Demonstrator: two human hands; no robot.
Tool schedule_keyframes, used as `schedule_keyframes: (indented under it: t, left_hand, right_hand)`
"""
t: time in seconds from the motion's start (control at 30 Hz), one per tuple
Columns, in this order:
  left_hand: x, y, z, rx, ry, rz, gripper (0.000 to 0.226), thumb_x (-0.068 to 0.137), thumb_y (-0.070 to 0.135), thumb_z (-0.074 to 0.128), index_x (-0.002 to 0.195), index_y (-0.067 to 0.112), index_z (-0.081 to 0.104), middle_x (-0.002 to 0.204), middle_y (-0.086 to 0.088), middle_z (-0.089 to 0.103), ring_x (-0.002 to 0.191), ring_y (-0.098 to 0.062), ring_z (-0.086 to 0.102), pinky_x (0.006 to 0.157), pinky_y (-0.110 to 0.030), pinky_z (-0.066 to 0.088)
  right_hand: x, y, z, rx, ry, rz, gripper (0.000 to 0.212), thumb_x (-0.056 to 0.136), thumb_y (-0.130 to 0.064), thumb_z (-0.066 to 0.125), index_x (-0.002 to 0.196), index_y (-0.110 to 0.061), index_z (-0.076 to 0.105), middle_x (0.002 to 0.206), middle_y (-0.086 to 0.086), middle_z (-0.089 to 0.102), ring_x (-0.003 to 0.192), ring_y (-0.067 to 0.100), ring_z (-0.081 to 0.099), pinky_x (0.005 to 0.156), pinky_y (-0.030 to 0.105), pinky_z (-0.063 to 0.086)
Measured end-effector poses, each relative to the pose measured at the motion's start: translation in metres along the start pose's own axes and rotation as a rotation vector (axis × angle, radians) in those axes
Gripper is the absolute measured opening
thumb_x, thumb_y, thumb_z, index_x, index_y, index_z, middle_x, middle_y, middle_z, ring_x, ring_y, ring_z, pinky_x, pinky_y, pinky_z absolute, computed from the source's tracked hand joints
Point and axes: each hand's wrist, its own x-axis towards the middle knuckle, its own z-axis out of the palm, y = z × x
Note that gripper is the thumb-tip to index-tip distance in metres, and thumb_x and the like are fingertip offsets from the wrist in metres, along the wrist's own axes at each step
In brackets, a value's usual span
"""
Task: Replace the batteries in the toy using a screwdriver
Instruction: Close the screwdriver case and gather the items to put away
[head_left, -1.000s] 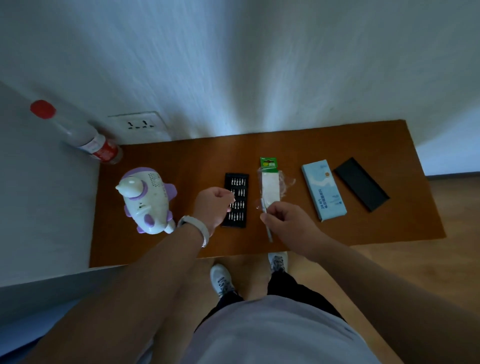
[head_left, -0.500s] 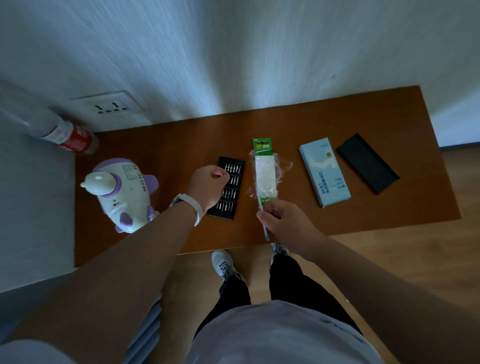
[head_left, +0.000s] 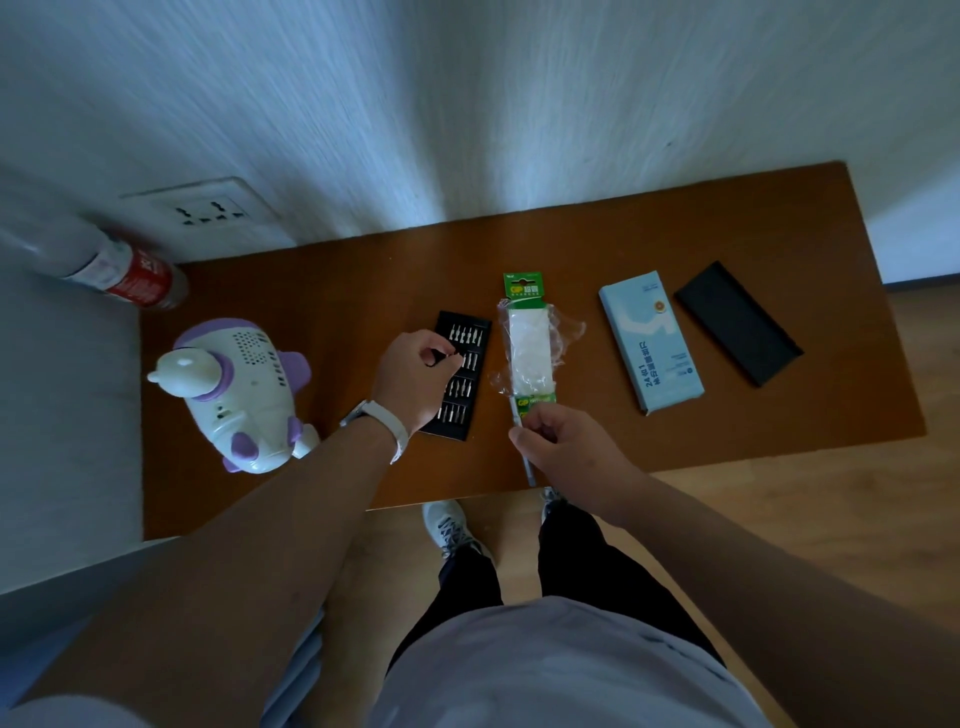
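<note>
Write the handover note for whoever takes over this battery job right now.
Left hand: fingertips pinched over the bit tray; whether it holds a bit is unclear.
Right hand: grips the screwdriver at the near edge of the table.
Toy lies at the left, touched by neither hand; battery pack lies mid-table beside the tray.
Done: tools laid out.
Left: fit a bit, unscrew the toy, swap batteries, close it.
</note>
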Motion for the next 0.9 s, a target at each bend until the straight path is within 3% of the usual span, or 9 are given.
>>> schedule_keyframes:
  t: [0.33,0.47,0.6,0.73,0.9]
  left_hand:
    - [0.012,0.012,-0.003,-0.024,-0.016,-0.197,0.032,0.088,0.024,0.075,0.106,0.021,0.049,0.092,0.001,0.056,0.074,-0.014,0.056,0.058,-0.027,0.046]
    - [0.009,0.010,-0.007,0.026,-0.040,-0.178,0.040,0.089,0.029,0.074,0.120,0.020,0.051,0.107,0.000,0.058,0.089,-0.019,0.059,0.066,-0.028,0.046]
    - [-0.004,0.005,-0.001,0.161,-0.012,-0.141,0.064,0.086,0.053,0.069,0.135,0.017,0.049,0.127,-0.005,0.057,0.109,-0.024,0.058,0.086,-0.040,0.054]
    - [-0.019,0.007,0.009,0.363,0.051,-0.168,0.079,0.070,0.066,0.076,0.125,0.017,0.048,0.122,-0.004,0.054,0.113,-0.026,0.055,0.086,-0.043,0.053]
    - [-0.019,0.009,0.011,0.282,0.044,-0.228,0.072,0.068,0.062,0.081,0.118,0.018,0.052,0.116,-0.004,0.058,0.105,-0.026,0.059,0.084,-0.045,0.055]
  right_hand:
    - [0.006,-0.008,0.000,-0.020,-0.002,0.005,0.031,0.096,-0.029,0.059,0.066,-0.023,0.052,0.055,-0.011,0.041,0.049,0.003,0.036,0.057,0.027,0.034]
    - [0.007,-0.014,0.001,-0.025,-0.004,-0.003,0.032,0.097,-0.029,0.058,0.067,-0.021,0.051,0.055,-0.011,0.039,0.049,0.004,0.035,0.056,0.027,0.033]
    - [0.007,-0.017,0.000,-0.012,0.013,0.007,0.032,0.096,-0.029,0.058,0.067,-0.021,0.050,0.054,-0.011,0.040,0.050,0.005,0.035,0.057,0.028,0.034]
    - [0.005,-0.020,-0.002,-0.012,0.025,0.005,0.032,0.097,-0.028,0.058,0.067,-0.020,0.050,0.055,-0.009,0.041,0.051,0.006,0.036,0.057,0.028,0.033]
    - [0.003,-0.021,-0.007,-0.006,0.026,0.009,0.032,0.097,-0.027,0.058,0.067,-0.020,0.050,0.048,-0.013,0.041,0.046,0.002,0.034,0.053,0.025,0.031]
